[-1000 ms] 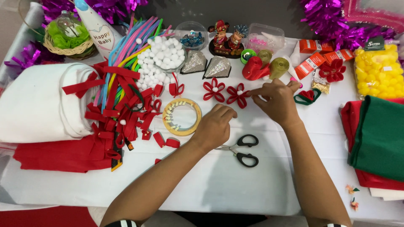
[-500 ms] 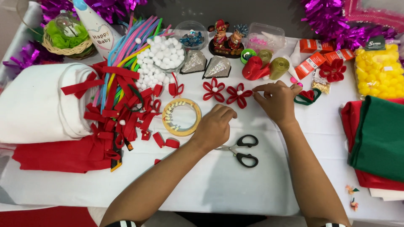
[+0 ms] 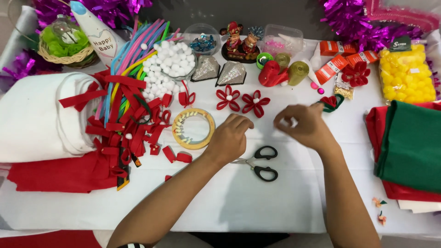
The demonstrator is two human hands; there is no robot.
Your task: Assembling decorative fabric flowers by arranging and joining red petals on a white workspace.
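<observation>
The right hand (image 3: 305,126) hovers just above the desk (image 3: 239,202) with its grip pinched nearly closed, thumb and forefinger meeting at the hand's 9 o'clock edge; whether anything small sits between them cannot be told. The left hand (image 3: 229,138) rests on the desk just at 9 o'clock of the right, fingers curled into a loose fist with knuckles up, and no thing shows in its grip.

At 6 o'clock of the gap between the two hands lie black-handled scissors (image 3: 259,163), blades running under the left wrist. At 9 o'clock of the left hand, just beside it, a ring of tape (image 3: 194,128) lies flat. At 12 o'clock of the left hand two red ribbon flowers (image 3: 242,100) with white centres lie side by side, apart from both hands. At 1 o'clock of the right hand sits a small red-and-green bow (image 3: 331,102), near the fingertips but not touching.

Farther out at 9 o'clock, a heap of red ribbon loops (image 3: 126,124) spreads over a roll of white felt (image 3: 36,119) and red cloth. At 11 o'clock are white pompoms (image 3: 167,62) and coloured pipe cleaners (image 3: 133,50). At 3 o'clock folded green felt (image 3: 411,147) lies on red felt, with a bag of yellow pompoms (image 3: 406,76) at 2 o'clock.
</observation>
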